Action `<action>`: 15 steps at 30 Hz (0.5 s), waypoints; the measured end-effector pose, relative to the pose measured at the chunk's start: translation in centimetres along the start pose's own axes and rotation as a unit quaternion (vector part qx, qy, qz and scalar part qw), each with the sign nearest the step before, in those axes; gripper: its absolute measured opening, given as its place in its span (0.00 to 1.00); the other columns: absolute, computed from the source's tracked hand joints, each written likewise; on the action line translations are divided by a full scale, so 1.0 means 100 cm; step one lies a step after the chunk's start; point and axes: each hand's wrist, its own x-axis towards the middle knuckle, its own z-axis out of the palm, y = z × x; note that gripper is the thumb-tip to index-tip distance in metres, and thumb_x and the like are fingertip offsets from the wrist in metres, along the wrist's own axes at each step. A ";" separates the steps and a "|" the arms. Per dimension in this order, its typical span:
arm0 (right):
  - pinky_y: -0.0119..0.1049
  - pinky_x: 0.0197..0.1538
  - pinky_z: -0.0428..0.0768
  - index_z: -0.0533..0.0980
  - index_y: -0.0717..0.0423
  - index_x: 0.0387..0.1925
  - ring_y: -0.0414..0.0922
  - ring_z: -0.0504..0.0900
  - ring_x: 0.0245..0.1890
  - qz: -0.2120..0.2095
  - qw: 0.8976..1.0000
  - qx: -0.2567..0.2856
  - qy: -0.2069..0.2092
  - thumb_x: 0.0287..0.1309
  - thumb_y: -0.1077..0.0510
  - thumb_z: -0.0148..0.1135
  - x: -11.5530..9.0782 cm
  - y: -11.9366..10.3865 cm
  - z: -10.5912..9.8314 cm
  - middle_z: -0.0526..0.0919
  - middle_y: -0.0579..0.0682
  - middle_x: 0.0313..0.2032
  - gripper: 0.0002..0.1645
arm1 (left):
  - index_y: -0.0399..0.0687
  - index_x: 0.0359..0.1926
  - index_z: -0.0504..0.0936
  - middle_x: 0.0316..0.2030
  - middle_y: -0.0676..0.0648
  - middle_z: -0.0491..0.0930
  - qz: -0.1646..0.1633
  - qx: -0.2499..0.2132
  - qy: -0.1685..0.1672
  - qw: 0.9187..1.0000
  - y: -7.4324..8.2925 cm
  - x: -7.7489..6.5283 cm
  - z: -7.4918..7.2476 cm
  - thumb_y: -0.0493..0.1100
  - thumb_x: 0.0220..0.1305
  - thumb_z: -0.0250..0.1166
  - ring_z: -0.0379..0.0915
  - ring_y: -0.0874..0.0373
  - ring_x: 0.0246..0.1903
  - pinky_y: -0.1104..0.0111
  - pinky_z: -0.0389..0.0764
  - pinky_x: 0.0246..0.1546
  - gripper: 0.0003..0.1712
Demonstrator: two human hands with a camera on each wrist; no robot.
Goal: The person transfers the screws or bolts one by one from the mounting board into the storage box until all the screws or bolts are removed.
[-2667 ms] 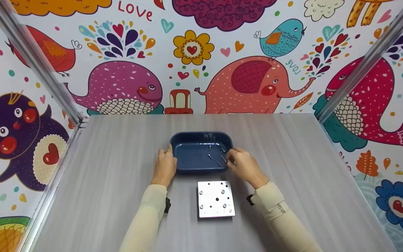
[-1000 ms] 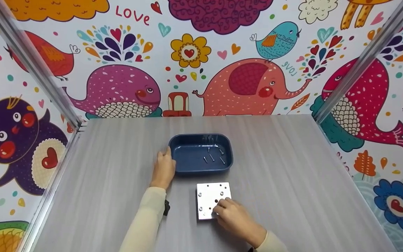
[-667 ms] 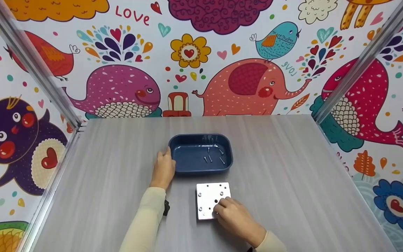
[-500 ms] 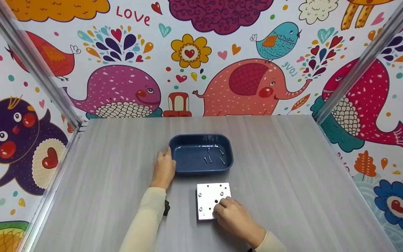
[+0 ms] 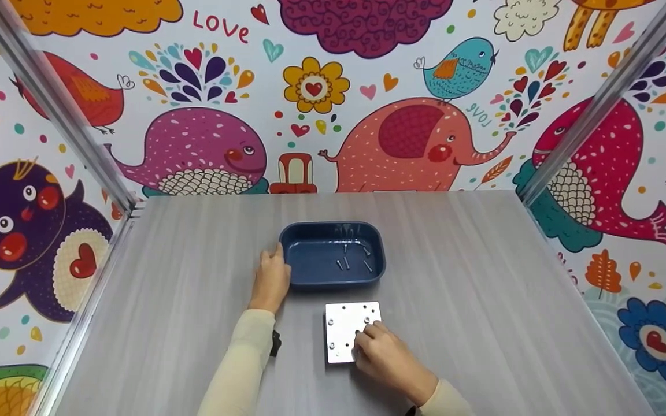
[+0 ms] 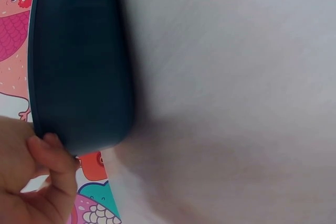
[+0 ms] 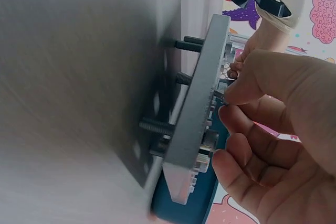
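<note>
My left hand (image 5: 271, 281) grips the left rim of the dark blue tray (image 5: 310, 263), its thumb and fingers on the edge in the left wrist view. Several small metal screws (image 5: 340, 265) lie in the tray's right half. In front of the tray, a square silver metal plate (image 5: 340, 332) with holes has several screws seated in it. Threaded shanks (image 7: 156, 125) stick out beneath the plate in the right wrist view. My right hand (image 5: 389, 357) covers the plate's right side. Its thumb and forefinger pinch a small screw (image 7: 219, 95) at the plate's top face, mostly hidden by the fingertips.
A grey wood-grain table (image 5: 206, 248) carries everything. Cartoon-printed walls (image 5: 321, 133) close off the back and sides, with metal rails (image 5: 73, 121) at the corners. A dark strap (image 5: 276, 343) sits around the left wrist.
My right hand has come from the tray's right side to the plate, and lately its fingers shifted slightly over the plate. Screws in the tray lie differently. The left hand stays on the rim.
</note>
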 end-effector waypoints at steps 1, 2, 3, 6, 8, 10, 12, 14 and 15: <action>0.31 0.27 0.71 0.74 0.52 0.20 0.41 0.69 0.25 0.000 1.000 0.003 0.000 0.35 0.67 0.71 0.000 0.000 -0.001 0.70 0.42 0.22 0.13 | 0.26 0.67 0.69 0.48 0.27 0.74 0.000 0.000 0.000 1.000 0.000 0.000 0.000 0.31 0.64 0.62 0.78 0.35 0.37 0.49 0.80 0.42 0.30; 0.31 0.28 0.71 0.74 0.52 0.21 0.40 0.69 0.25 0.001 1.000 0.005 -0.003 0.35 0.67 0.71 0.001 0.000 -0.002 0.70 0.42 0.23 0.13 | 0.26 0.67 0.69 0.48 0.27 0.74 0.000 0.001 0.000 1.000 0.000 0.000 0.000 0.31 0.64 0.62 0.78 0.35 0.37 0.49 0.80 0.42 0.30; 0.31 0.28 0.71 0.74 0.52 0.21 0.40 0.69 0.25 0.001 1.000 0.007 -0.005 0.34 0.67 0.72 0.001 0.001 -0.003 0.70 0.42 0.23 0.14 | 0.26 0.67 0.69 0.48 0.27 0.74 0.000 0.001 0.001 1.000 0.000 0.000 0.000 0.31 0.64 0.62 0.78 0.35 0.38 0.49 0.80 0.42 0.30; 0.30 0.28 0.71 0.73 0.52 0.21 0.40 0.69 0.26 0.008 1.000 0.008 -0.020 0.35 0.66 0.73 0.003 0.000 -0.008 0.70 0.42 0.23 0.14 | 0.26 0.66 0.70 0.47 0.27 0.74 0.004 0.003 0.005 1.000 0.000 0.000 0.001 0.30 0.64 0.63 0.79 0.35 0.37 0.50 0.81 0.41 0.30; 0.30 0.28 0.71 0.73 0.52 0.21 0.40 0.69 0.26 0.011 1.000 0.006 -0.028 0.35 0.65 0.73 0.004 -0.001 -0.011 0.70 0.42 0.24 0.15 | 0.25 0.65 0.71 0.46 0.27 0.75 0.007 0.005 0.009 1.000 0.000 0.000 0.002 0.30 0.64 0.63 0.79 0.36 0.37 0.51 0.81 0.41 0.29; 0.31 0.28 0.71 0.73 0.52 0.21 0.40 0.68 0.26 0.007 1.000 0.005 -0.030 0.34 0.66 0.73 0.007 -0.001 -0.015 0.69 0.42 0.24 0.15 | 0.25 0.65 0.71 0.46 0.27 0.75 0.008 0.006 0.011 1.000 0.000 0.000 0.002 0.30 0.64 0.62 0.79 0.36 0.38 0.51 0.81 0.41 0.29; 0.31 0.28 0.71 0.73 0.53 0.22 0.40 0.68 0.26 -0.001 1.000 0.005 -0.024 0.32 0.67 0.72 0.010 0.000 -0.017 0.70 0.42 0.24 0.15 | 0.25 0.65 0.71 0.46 0.27 0.74 0.007 0.004 0.012 1.000 0.000 0.000 0.002 0.29 0.63 0.62 0.78 0.35 0.39 0.50 0.80 0.42 0.28; 0.31 0.28 0.71 0.74 0.53 0.22 0.40 0.69 0.26 -0.008 1.000 0.010 -0.018 0.31 0.67 0.71 0.013 0.002 -0.020 0.70 0.42 0.24 0.15 | 0.25 0.65 0.71 0.46 0.27 0.74 0.006 0.001 0.011 1.000 0.000 0.000 0.001 0.29 0.63 0.62 0.78 0.35 0.38 0.50 0.80 0.42 0.29; 0.31 0.28 0.72 0.75 0.54 0.23 0.40 0.69 0.26 -0.010 1.000 0.012 -0.016 0.30 0.68 0.71 0.015 0.004 -0.022 0.71 0.42 0.24 0.14 | 0.26 0.65 0.71 0.46 0.27 0.74 0.005 0.001 0.011 1.000 0.001 0.000 0.001 0.29 0.63 0.62 0.78 0.36 0.37 0.50 0.80 0.41 0.29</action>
